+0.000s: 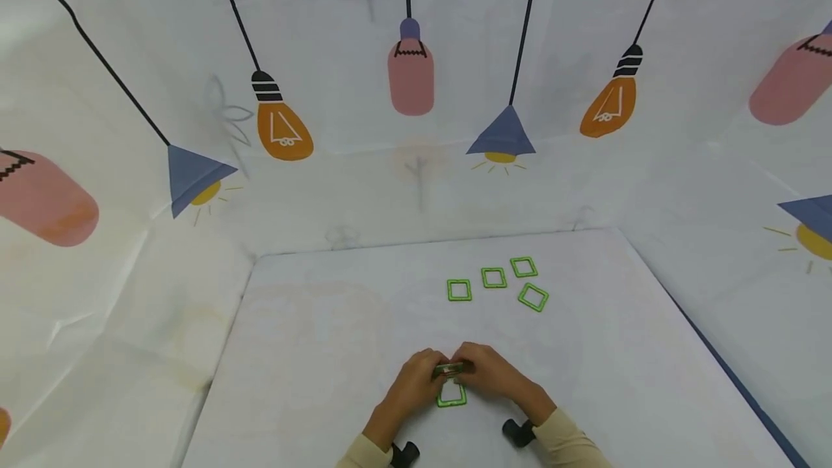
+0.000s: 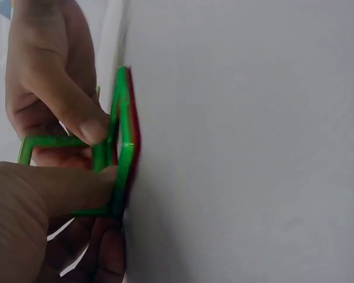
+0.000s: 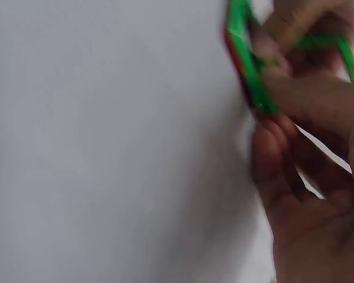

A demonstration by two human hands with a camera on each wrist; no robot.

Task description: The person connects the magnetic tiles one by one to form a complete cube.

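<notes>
Both hands work close together near the table's front. My left hand [image 1: 414,383] and my right hand [image 1: 492,370] pinch a green square frame [image 1: 448,367] from either side; it stands on edge between them. Joined to it at about a right angle, a second green square frame [image 1: 451,404] lies toward me, low over the white surface. In the left wrist view this lower frame [image 2: 127,144] shows a red edge beneath the green, and both thumbs press near the joint. Fingers hide part of both frames; the right wrist view is blurred.
Several more green square frames [image 1: 458,300] lie flat farther back on the white table [image 1: 325,352], right of its middle. White sheets printed with hanging lamps [image 1: 411,78] rise behind and at both sides. Black wrist-worn devices [image 1: 518,433] sit below the hands.
</notes>
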